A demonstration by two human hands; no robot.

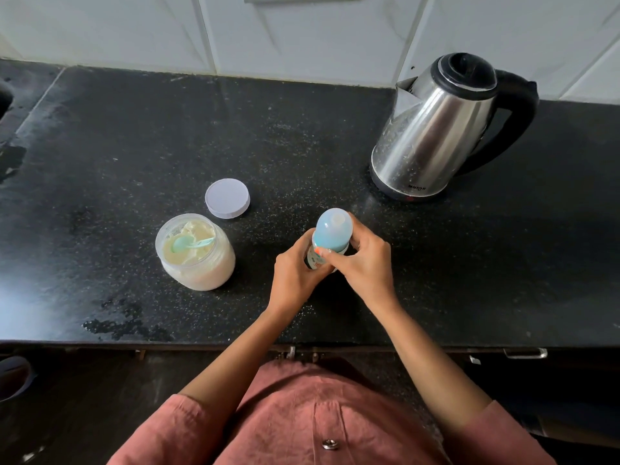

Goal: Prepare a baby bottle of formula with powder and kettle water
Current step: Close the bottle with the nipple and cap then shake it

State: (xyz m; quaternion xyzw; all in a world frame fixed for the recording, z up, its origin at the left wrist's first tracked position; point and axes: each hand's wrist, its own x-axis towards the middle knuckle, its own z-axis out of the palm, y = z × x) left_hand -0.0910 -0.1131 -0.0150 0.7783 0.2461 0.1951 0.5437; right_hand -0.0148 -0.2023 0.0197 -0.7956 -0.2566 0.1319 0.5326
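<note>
A baby bottle (pixel 332 231) with a pale blue domed cap stands upright on the black counter (pixel 134 135). My left hand (pixel 295 273) grips its lower body. My right hand (pixel 364 260) wraps round the blue collar just under the cap. An open jar of cream formula powder (pixel 196 255) sits to the left, with a green scoop (pixel 188 244) lying in the powder. The jar's white lid (pixel 227 198) lies flat behind it. A steel kettle (pixel 436 129) with a black handle and closed lid stands at the back right.
White tiled wall (pixel 302 31) runs behind the counter. Wet patches (pixel 117 325) lie near the counter's front edge on the left. A drawer handle (pixel 525 354) shows below the edge at the right.
</note>
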